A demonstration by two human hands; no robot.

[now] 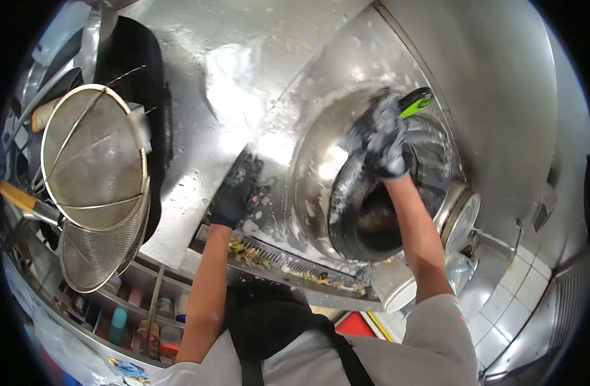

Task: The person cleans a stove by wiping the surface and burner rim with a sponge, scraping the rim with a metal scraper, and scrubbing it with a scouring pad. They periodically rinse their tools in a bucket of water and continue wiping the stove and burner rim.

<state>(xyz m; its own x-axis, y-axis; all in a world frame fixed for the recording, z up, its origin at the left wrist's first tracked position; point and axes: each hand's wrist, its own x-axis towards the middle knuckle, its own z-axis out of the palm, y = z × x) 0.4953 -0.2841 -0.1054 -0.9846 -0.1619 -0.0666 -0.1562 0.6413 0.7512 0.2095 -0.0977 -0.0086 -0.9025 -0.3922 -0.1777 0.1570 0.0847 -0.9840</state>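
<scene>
My left hand (237,193), in a black glove, rests on the wet steel counter with its fingers stretched forward and nothing visible in it. A large round steel basin (311,174) lies to the right. Inside it, a black pan (366,225) sits tilted, wet and streaked with foam. My right hand (386,145), its black glove covered in suds, is closed over the pan's far side. Just beyond its fingers a black and bright green handle-like piece (417,103) sticks out. Foam and blur hide what exactly the fingers grip.
Round mesh strainers (95,157) stack at the left beside a black container (137,51). A crumpled clear plastic bag (234,80) lies on the counter. Food scraps (253,254) litter the drain grate in front. A white bucket (398,289) and steel pot (462,219) stand at the right.
</scene>
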